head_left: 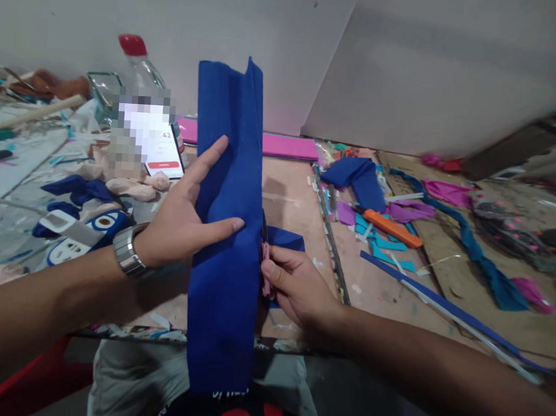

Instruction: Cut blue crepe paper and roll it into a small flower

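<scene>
The left grip (175, 230) is holding the blue sheet (224, 274) upright at the bench (297, 200); the right grip (304, 288) is holding scissors (265, 270) by its right edge. The sheet is looking light, thin, easily creased, probably best held flat along its sides.

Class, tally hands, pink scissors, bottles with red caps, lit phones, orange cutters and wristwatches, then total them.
Left hand and right hand: 2
Pink-handled scissors: 1
Clear bottle with red cap: 1
Lit rectangular phone: 1
Orange plastic cutter: 1
Silver metal wristwatch: 1
Total: 7
</scene>
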Demonstrator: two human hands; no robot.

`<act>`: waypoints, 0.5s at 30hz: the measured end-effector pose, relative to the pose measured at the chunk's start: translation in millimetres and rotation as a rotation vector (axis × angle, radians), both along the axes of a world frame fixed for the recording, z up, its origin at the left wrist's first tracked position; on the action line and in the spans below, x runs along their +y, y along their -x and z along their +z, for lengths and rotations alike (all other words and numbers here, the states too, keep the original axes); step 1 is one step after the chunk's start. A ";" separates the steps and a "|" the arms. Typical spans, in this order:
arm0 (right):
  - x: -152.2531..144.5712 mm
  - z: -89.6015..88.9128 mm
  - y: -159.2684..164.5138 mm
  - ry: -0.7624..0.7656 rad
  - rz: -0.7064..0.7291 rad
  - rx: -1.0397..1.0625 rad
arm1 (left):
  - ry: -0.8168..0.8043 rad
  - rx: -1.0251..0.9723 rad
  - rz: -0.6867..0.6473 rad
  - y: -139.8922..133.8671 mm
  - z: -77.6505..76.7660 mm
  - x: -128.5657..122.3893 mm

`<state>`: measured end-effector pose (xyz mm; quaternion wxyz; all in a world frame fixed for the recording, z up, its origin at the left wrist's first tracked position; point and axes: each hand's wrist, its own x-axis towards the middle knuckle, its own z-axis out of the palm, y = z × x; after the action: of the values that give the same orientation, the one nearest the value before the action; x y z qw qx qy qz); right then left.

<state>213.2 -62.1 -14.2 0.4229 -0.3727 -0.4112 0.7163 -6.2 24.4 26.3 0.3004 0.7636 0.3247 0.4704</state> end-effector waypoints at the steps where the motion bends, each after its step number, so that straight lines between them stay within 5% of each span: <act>1: 0.2 0.0 -0.2 0.002 -0.004 -0.003 | 0.003 -0.001 -0.007 -0.3 -0.2 -0.3; 15: 2.0 -0.3 -2.0 -0.005 -0.007 -0.078 | 0.008 -0.007 0.004 -1.3 0.5 -1.7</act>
<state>215.3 -60.1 -14.5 0.4100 -0.4010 -0.4278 0.6987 -4.9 22.7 26.7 0.3039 0.7600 0.3269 0.4724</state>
